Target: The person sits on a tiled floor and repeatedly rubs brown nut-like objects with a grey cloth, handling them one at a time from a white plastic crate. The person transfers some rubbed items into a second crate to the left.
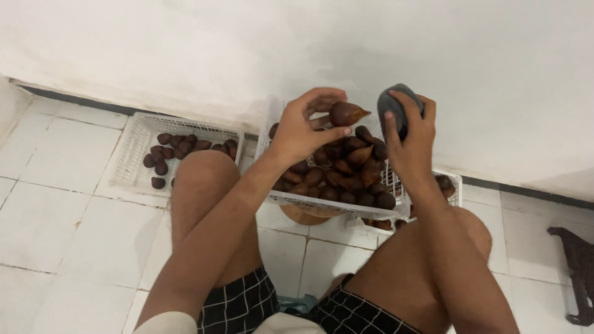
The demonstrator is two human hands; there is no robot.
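Observation:
My left hand (306,127) holds one brown, pointed, scaly fruit (346,114) by its fingertips, above a white plastic basket (322,204) heaped with several of the same fruit. My right hand (409,133) grips a dark grey rounded object (396,105), held upright just to the right of the fruit and apart from it. The basket rests between my bare knees.
A second white basket (133,151) at the left holds several fruits on the white tiled floor. A third basket (455,185) with fruit shows behind my right arm. A white wall rises close behind. A dark object (578,272) lies at the right edge.

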